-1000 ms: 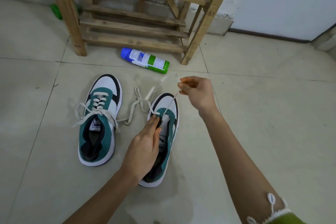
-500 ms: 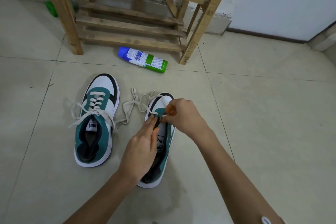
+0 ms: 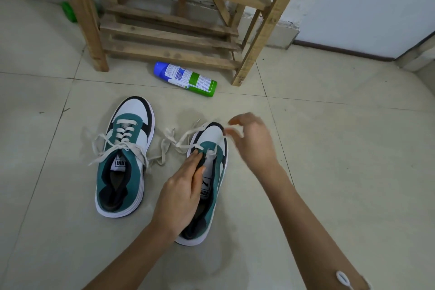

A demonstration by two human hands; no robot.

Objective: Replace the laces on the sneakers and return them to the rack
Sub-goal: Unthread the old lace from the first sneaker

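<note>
Green and white, the barely laced sneaker [image 3: 211, 135] stands on the floor [image 3: 329, 172]. The left grip [image 3: 183, 186] pinches its green flap, with the thumb by the tongue. Its loose lace [image 3: 183, 140] trails left across the tiles. Just past the toe, the right grip [image 3: 251, 143] is blurry with bent fingers, and I cannot tell if it has the lace end. The laced sneaker [image 3: 110, 176] sits to the left. Farther back a spray can [image 3: 186, 79] lies on its side, then comes the wooden rack [image 3: 169, 54].

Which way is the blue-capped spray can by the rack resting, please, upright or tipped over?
Tipped over: the spray can lies on its side on the floor, cap pointing left.
</note>
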